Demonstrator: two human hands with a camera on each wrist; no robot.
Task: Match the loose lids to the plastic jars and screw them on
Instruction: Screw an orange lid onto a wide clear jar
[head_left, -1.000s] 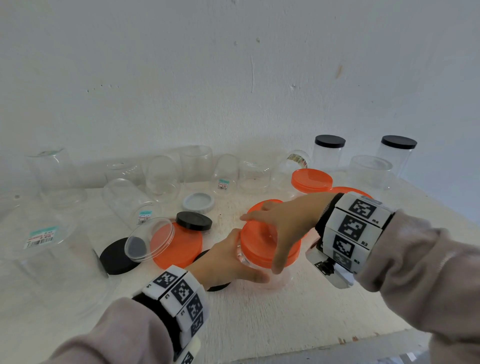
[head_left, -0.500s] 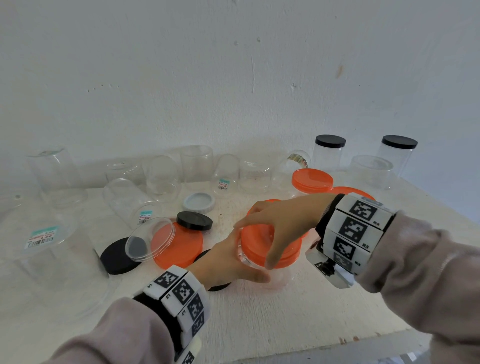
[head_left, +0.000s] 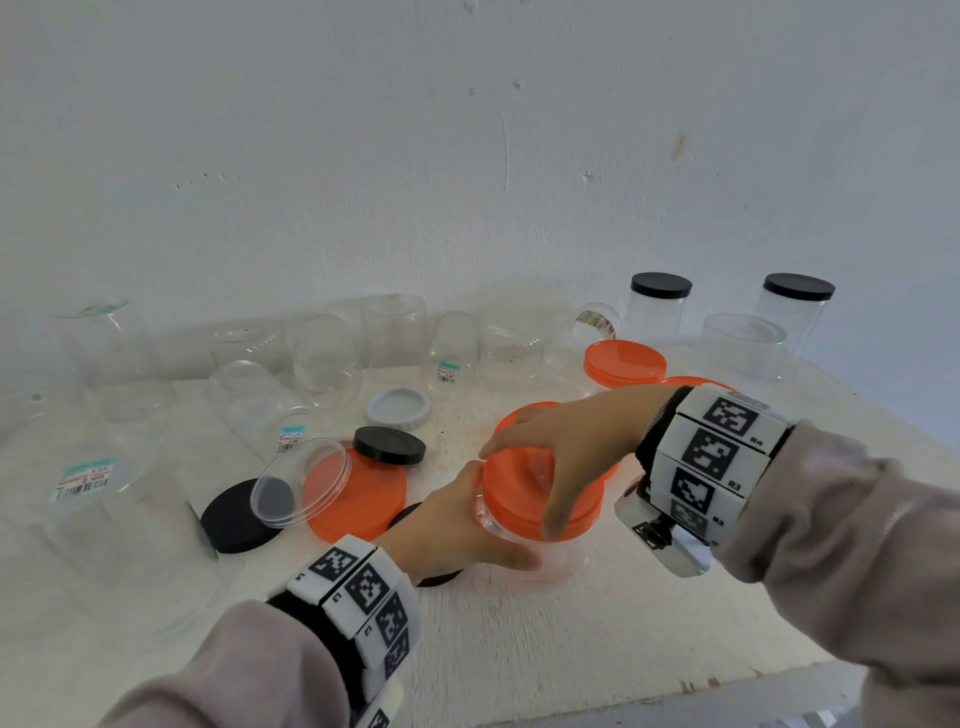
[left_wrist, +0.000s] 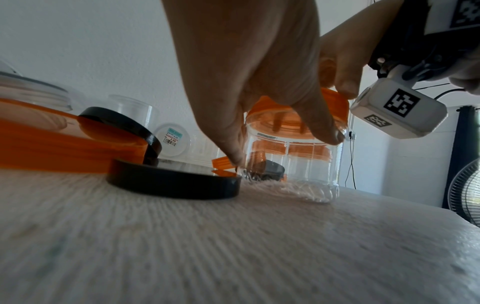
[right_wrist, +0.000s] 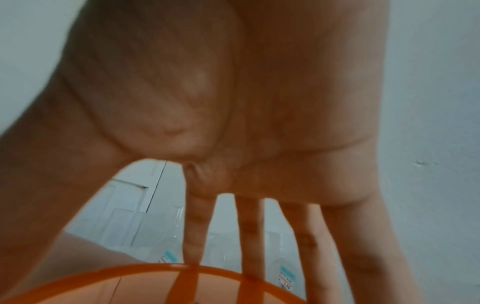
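A clear plastic jar (head_left: 561, 556) (left_wrist: 298, 162) stands upright on the white table, with an orange lid (head_left: 524, 493) (left_wrist: 335, 102) on its mouth. My left hand (head_left: 467, 525) (left_wrist: 259, 102) grips the jar's body from the left, thumb in front. My right hand (head_left: 561, 457) reaches in from the right and grips the orange lid from above, fingers spread round its rim. In the right wrist view the palm and spread fingers (right_wrist: 194, 236) hang over the orange lid (right_wrist: 145, 283). Loose lids lie to the left: a large orange one (head_left: 363, 499), black ones (head_left: 389, 444) (head_left: 234, 517), a white one (head_left: 397, 408).
Several open clear jars (head_left: 322, 358) stand or lie along the back wall and at the left. Two black-lidded jars (head_left: 660, 306) and an orange-lidded jar (head_left: 623, 364) stand at the back right. A black lid (left_wrist: 176, 181) lies under my left wrist. The table's front edge (head_left: 675, 696) is near.
My right hand has turned on the orange lid: the fingers have swung round the rim towards me. The left hand and the jar have stayed in place.
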